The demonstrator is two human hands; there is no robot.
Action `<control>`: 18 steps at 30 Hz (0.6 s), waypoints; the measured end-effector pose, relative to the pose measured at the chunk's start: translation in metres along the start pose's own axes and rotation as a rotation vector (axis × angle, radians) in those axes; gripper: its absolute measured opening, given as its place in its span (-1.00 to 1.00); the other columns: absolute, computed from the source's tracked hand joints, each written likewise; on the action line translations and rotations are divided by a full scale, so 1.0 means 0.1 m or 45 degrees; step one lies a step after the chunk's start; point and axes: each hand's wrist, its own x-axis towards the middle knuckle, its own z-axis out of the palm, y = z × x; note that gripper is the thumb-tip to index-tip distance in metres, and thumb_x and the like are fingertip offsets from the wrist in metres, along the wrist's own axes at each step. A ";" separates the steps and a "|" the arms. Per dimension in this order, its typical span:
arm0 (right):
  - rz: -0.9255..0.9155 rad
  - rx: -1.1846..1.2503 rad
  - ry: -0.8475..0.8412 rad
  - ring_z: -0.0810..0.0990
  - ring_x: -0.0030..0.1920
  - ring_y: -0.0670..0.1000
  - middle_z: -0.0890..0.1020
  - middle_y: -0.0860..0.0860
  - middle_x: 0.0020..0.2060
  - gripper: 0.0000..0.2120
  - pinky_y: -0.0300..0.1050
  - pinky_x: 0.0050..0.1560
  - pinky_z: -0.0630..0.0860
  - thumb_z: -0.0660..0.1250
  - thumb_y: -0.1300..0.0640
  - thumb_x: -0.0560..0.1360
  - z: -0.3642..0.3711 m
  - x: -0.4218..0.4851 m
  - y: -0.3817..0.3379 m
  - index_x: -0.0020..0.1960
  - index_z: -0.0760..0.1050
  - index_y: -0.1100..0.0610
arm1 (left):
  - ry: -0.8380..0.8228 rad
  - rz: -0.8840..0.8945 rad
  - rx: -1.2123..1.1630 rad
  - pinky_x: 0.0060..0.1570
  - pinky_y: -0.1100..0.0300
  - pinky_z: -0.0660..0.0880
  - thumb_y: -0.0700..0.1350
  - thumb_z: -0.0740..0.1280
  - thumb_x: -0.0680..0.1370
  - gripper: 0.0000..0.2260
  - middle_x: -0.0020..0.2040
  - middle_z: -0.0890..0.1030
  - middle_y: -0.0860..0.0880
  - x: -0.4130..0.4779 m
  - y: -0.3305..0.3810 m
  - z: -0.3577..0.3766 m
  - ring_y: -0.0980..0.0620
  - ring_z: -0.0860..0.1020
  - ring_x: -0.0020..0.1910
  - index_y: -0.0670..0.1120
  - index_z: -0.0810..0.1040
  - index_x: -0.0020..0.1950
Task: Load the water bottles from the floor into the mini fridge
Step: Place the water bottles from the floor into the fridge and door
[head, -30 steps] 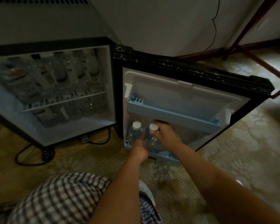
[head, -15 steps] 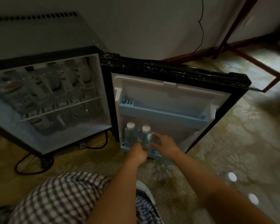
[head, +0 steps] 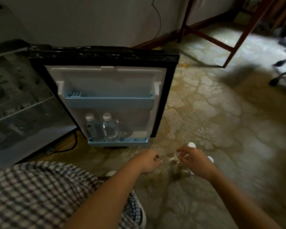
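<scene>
**A:** What's loaded so far?
**B:** Two bottles (head: pixel 111 128) stand upright, side by side, at the left end of the lower shelf (head: pixel 132 140) in your mini fridge door (head: pixel 109 80). On the carpet (head: pixel 221 129), white caps (head: pixel 191 144) show just beyond your right hand (head: pixel 196 161).
**A:** And your fingers?
**B:** Your left hand (head: pixel 148 161) hangs above the carpet, fingers loosely curled, holding nothing. Your right hand's fingers bend over a clear bottle (head: pixel 177 160); blur hides whether they grip it.
</scene>
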 end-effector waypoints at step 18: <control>0.320 -0.151 0.184 0.52 0.13 0.18 0.44 0.13 0.22 -0.54 0.00 0.02 0.52 0.29 0.11 0.52 0.29 -0.01 1.48 0.38 0.28 0.08 | -0.123 0.054 0.061 0.16 0.14 0.40 -0.05 0.28 0.54 -0.62 0.28 0.48 -0.16 0.77 0.89 1.05 -0.11 0.47 0.23 -0.16 0.39 0.31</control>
